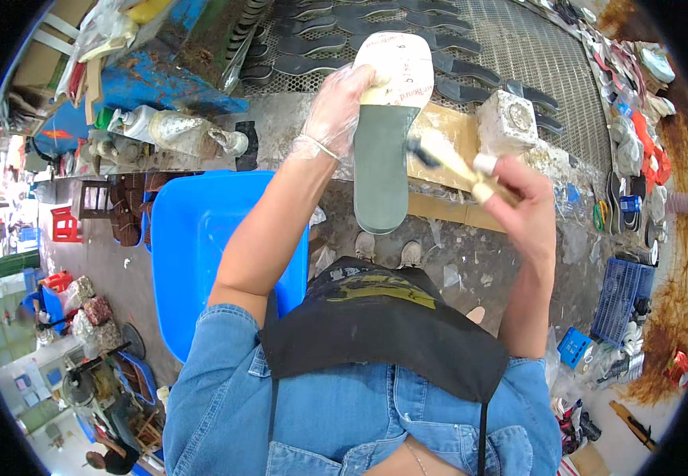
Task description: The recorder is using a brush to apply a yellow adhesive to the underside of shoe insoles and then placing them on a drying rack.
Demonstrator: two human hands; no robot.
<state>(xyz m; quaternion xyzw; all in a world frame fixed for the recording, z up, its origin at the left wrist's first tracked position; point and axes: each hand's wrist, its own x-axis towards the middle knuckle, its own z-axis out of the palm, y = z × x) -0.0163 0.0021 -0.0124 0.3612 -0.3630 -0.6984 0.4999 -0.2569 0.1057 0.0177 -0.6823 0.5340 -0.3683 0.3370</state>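
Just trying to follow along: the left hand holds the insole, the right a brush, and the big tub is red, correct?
The tub is blue, not red, in the head view; the left hand holds the insole, the right hand a brush.

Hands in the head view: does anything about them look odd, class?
Yes, their coverings mismatch: the left hand wears a thin translucent glove, while the right hand, gripping the brush, is mostly bare.

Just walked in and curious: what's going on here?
A person's gloved left hand holds up an insole, white at the far end and grey-green nearer. The right hand holds a brush, its dark tip close beside the insole's edge; whether they touch is unclear. Dark soles lie on the mesh beyond.
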